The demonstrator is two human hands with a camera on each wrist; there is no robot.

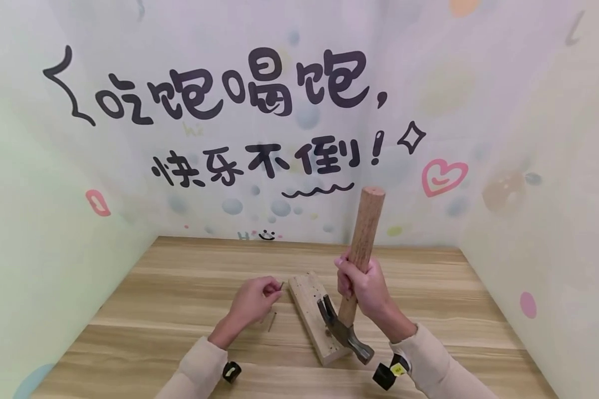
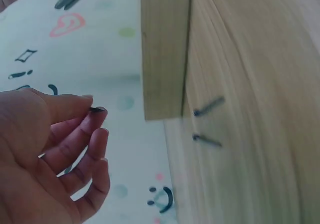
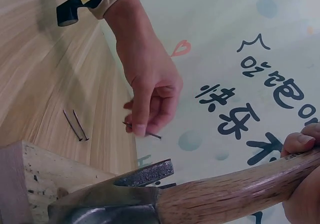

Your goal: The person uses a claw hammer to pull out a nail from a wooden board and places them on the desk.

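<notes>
Between thumb and fingertips, my left hand (image 1: 252,302) pinches a nail (image 3: 155,135), just left of the far end of a wooden board (image 1: 305,296). My right hand (image 1: 366,282) grips a claw hammer (image 1: 366,230) by its wooden handle, head downward, in front of the board in the head view. The metal hammer head (image 1: 346,334) covers part of the board's near end; whether it touches cannot be told. Two loose nails (image 3: 80,125) lie on the table beside the board, close to the left hand.
The wood-grain table (image 1: 204,260) meets a printed backdrop (image 1: 299,216) behind and pale side walls. Black wrist devices (image 1: 384,377) are strapped over both light sleeves. Dark marks or holes dot the board's top.
</notes>
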